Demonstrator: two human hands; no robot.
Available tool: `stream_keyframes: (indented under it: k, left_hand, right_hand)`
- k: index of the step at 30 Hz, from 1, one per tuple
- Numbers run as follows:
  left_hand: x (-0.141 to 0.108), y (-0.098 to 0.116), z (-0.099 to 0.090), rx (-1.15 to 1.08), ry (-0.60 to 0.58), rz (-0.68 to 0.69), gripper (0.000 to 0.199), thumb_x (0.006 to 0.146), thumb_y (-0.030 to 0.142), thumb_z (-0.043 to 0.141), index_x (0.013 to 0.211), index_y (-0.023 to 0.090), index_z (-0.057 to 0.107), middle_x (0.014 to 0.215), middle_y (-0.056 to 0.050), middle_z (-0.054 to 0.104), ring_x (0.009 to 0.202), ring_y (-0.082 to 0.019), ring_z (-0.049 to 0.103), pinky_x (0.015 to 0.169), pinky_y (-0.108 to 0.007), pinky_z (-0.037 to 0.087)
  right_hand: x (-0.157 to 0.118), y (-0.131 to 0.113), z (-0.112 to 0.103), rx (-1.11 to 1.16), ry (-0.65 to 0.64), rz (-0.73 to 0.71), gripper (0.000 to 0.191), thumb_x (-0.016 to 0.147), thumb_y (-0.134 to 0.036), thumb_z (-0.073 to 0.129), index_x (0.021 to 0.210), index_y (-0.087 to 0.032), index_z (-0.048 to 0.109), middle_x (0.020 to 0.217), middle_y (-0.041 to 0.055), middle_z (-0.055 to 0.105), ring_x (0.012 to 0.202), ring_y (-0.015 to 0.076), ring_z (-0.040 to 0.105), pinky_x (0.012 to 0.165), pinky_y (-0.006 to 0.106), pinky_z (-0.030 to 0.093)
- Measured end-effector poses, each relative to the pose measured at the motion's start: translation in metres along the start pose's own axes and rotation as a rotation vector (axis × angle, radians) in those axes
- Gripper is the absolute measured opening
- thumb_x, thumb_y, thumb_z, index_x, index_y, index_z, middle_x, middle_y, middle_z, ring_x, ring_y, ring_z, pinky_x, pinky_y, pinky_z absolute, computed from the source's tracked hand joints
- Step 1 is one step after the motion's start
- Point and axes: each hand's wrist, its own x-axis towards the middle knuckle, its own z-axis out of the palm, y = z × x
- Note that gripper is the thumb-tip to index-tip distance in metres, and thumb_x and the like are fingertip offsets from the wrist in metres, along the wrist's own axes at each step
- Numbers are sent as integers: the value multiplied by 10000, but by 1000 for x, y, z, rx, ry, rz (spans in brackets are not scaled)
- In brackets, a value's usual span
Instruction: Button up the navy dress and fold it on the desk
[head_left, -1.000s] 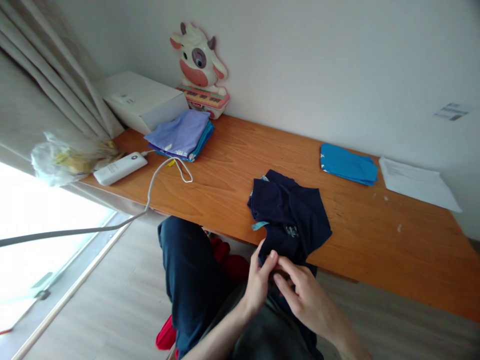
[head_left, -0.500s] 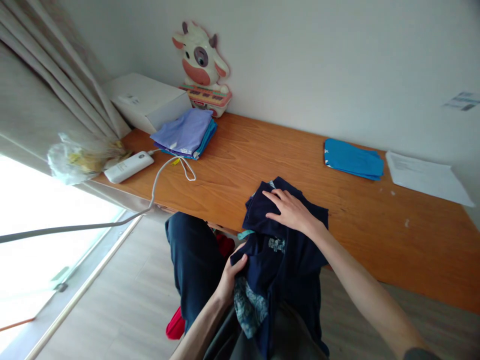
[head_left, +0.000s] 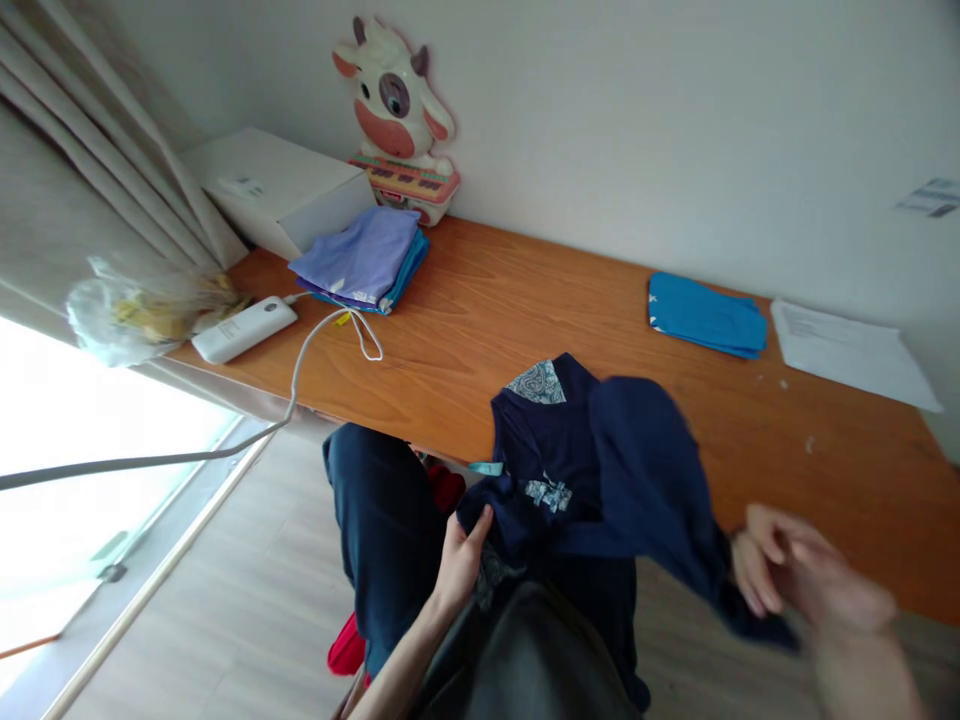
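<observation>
A navy garment with grey paisley patches lies partly on the table's front edge and partly over my lap. A small teal tag sticks out at its left side. My left hand grips the garment's near left part, thumb on top. Off to the right, my right hand, blurred by motion, has its fingers closed on a part of the same garment. Between that hand and the table, the cloth is stretched out and lifted. The garment's lower part is bunched near my lap and partly hidden.
On the wooden table are a folded blue cloth, white papers, a folded purple and blue stack, a white power bank with a cable, a plastic bag, a white box and a cow toy keyboard.
My right hand has gone from lying on the garment to the far right, drawing a part of the cloth with it. A paisley patch at the top now shows. My left hand keeps its hold.
</observation>
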Motion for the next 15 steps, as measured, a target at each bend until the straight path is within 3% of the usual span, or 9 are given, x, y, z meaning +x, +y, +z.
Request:
stream_keyframes:
  k: [2,3,5,7,9,12,15]
  left_hand:
    - [8,13,2,115,-78,54,410,892,619,859,999,225,823,1058,-82,838,1064,-330,785,970,-405,635]
    - [11,19,4,158,-126,78,405,905,618,846,945,217,806,982,-70,818,976,-307,769,902,-382,630]
    - [12,30,7,215,-219,128,395,943,605,812,925,210,785,933,-50,783,890,-264,721,835,-344,600]
    - [10,38,9,254,-313,186,395,995,595,758,995,200,787,958,-47,768,871,-237,685,823,-324,573]
    - [6,46,8,309,-408,236,431,1040,595,699,1037,172,783,945,-50,752,830,-211,646,789,-305,546]
    - [-5,56,2,433,-541,295,467,1096,571,618,1083,139,793,940,-60,754,802,-187,619,768,-286,525]
    - [-17,67,-3,554,-586,355,457,1122,537,576,1234,166,817,1047,-87,796,934,-238,688,895,-323,569]
  right_hand:
    - [-17,-8,-4,190,-268,145,628,1027,-858,394,815,-307,609,589,85,671,504,286,683,550,437,559]
    - [-16,-17,-3,202,-277,170,545,1038,-794,516,845,-299,635,646,76,705,546,272,700,584,423,567]
    - [1,-39,6,89,-112,114,387,1076,-634,618,901,-293,673,698,38,710,594,235,694,632,390,571]
    - [33,-65,21,43,51,-29,291,1105,-546,613,1000,-294,711,750,26,729,663,228,715,690,383,597]
    - [72,-89,40,-15,112,-188,219,1107,-478,633,1171,-302,747,966,54,810,903,258,791,845,408,641]
    - [137,-116,72,-132,-16,-487,310,1113,-327,603,1398,-335,724,1403,63,772,1313,289,729,1166,498,579]
    - [199,-130,105,-276,-128,-731,611,1065,-111,504,1626,-345,575,1650,36,622,1560,277,549,1352,564,399]
